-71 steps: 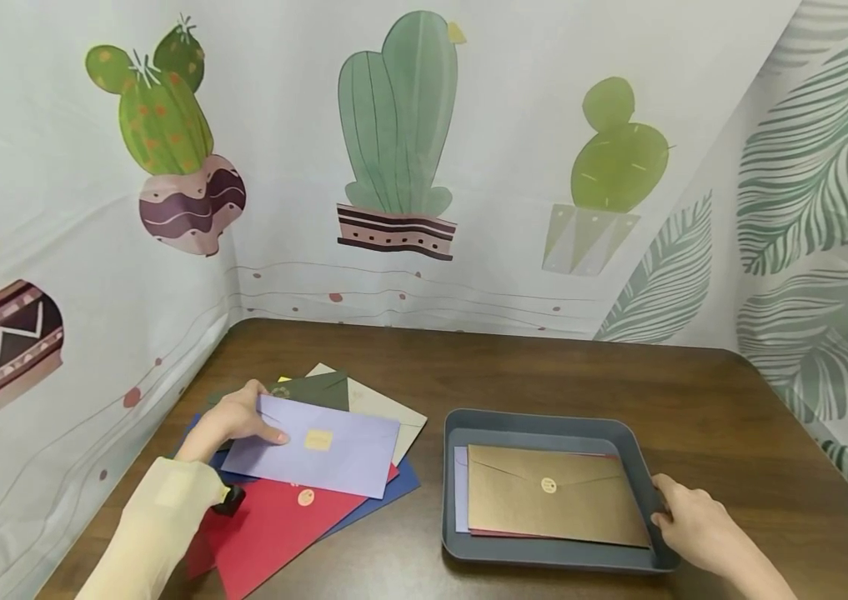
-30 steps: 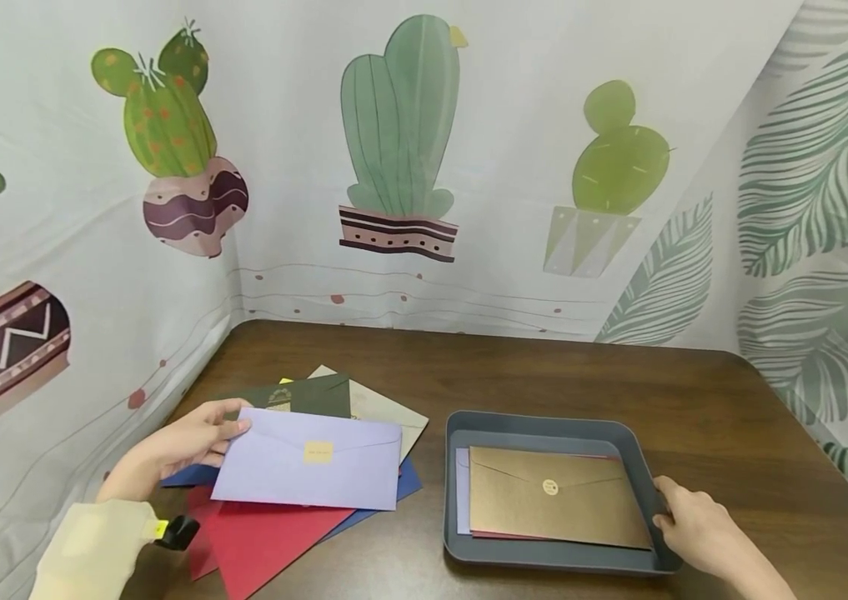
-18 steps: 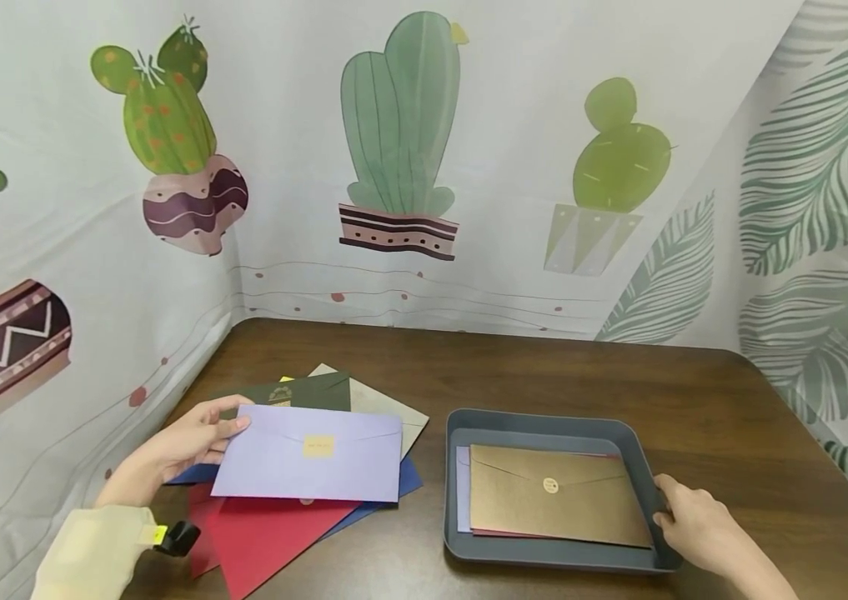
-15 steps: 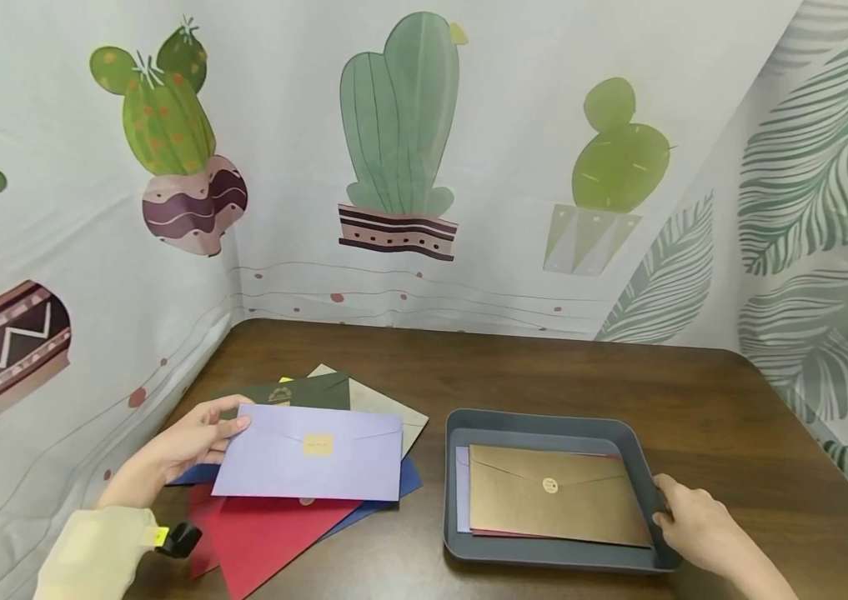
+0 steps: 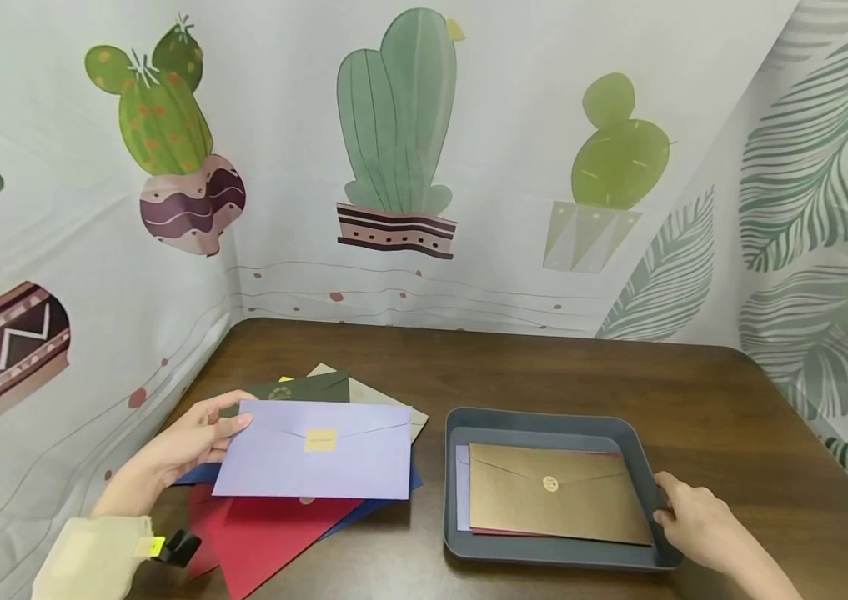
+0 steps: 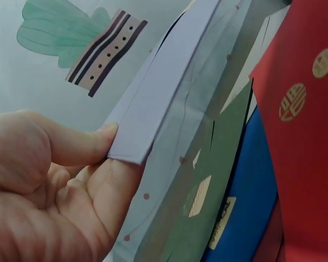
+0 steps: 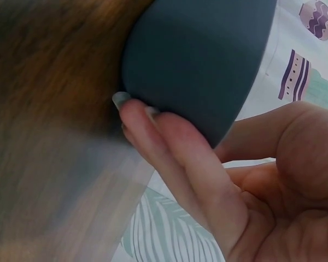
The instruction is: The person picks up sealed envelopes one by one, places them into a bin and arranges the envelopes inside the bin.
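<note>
My left hand [image 5: 202, 429] pinches a lavender envelope [image 5: 311, 471] near its upper left end, with the thumb on the flap side. In the left wrist view the same lavender envelope [image 6: 153, 103] stands tilted up, fingers behind its end. It hangs over a fanned pile: a red envelope [image 5: 266, 533], a blue envelope [image 5: 414, 477], a dark green envelope [image 5: 322, 387] and a cream one [image 5: 378, 395]. At the right, my right hand [image 5: 697, 517] grips the right wall of a dark grey tray [image 5: 529, 550]; fingers press its outside, the thumb at the rim.
Inside the tray lies a gold envelope [image 5: 559, 508] with a round seal, over red and lavender ones whose edges show. The brown wooden table [image 5: 491, 358] backs onto a white cactus-print cloth [image 5: 499, 167]. A black wrist camera [image 5: 182, 547] sits on the left sleeve.
The left hand shifted from over the lavender envelope to its left end, and raised and tilted it. In the last half second the envelope swung slightly right. The right hand stays at the tray.
</note>
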A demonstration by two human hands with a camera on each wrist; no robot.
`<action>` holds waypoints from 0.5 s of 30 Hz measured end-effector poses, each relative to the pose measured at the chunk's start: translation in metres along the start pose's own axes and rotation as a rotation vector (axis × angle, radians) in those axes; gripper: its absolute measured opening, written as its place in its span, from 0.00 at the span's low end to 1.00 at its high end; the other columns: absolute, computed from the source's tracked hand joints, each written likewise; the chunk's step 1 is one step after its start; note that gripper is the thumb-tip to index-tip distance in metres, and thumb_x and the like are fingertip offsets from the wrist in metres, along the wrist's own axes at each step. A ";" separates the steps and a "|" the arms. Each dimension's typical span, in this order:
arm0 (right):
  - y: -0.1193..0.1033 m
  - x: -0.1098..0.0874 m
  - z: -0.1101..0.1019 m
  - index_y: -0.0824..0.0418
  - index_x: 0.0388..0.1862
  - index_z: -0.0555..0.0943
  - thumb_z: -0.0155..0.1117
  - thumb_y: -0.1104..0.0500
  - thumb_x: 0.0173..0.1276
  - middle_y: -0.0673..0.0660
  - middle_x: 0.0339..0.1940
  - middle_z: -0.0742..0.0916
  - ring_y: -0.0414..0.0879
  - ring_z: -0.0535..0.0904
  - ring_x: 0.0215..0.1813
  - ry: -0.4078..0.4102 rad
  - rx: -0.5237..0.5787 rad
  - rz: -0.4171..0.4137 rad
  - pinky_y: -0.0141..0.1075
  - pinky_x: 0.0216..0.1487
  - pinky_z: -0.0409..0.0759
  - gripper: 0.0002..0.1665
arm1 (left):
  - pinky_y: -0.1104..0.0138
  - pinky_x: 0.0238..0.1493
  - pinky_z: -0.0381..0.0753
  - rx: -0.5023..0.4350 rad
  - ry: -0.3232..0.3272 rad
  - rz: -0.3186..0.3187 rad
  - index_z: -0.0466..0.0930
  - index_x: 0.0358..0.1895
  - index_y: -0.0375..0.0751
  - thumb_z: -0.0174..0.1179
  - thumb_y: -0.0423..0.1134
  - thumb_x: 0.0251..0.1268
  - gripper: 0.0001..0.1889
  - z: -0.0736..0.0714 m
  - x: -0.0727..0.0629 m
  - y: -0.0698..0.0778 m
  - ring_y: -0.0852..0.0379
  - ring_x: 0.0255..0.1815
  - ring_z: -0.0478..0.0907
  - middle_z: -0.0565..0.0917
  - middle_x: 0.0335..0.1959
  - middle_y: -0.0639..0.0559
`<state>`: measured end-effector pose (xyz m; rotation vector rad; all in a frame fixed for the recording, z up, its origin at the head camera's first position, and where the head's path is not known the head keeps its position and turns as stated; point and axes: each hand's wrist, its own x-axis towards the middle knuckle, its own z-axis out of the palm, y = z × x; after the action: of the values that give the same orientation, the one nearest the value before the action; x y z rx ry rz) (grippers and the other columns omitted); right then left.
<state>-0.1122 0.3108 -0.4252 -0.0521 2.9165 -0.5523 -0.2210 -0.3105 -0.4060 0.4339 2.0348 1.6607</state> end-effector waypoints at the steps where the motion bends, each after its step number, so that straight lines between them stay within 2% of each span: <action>1: 0.000 0.000 0.000 0.77 0.55 0.70 0.62 0.68 0.61 0.65 0.35 0.87 0.55 0.85 0.35 0.002 0.002 -0.001 0.47 0.29 0.81 0.25 | 0.60 0.41 0.86 0.003 0.002 0.004 0.72 0.52 0.59 0.45 0.36 0.77 0.12 0.001 0.000 0.001 0.53 0.39 0.87 0.87 0.40 0.57; 9: 0.001 0.000 0.001 0.77 0.56 0.70 0.62 0.68 0.61 0.66 0.36 0.87 0.56 0.85 0.36 0.001 0.004 0.003 0.48 0.29 0.81 0.25 | 0.60 0.41 0.86 0.012 0.020 0.032 0.72 0.54 0.58 0.46 0.36 0.77 0.12 0.007 0.000 0.005 0.52 0.40 0.87 0.88 0.41 0.56; 15: 0.001 0.000 0.003 0.76 0.56 0.70 0.62 0.68 0.61 0.63 0.35 0.87 0.53 0.85 0.34 0.000 0.002 0.016 0.46 0.28 0.80 0.25 | 0.60 0.41 0.86 -0.042 -0.005 0.057 0.71 0.55 0.56 0.44 0.34 0.77 0.13 0.009 -0.001 0.006 0.52 0.41 0.87 0.88 0.41 0.55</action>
<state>-0.1121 0.3105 -0.4279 -0.0289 2.9139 -0.5532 -0.2155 -0.3025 -0.4013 0.4857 1.9975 1.7307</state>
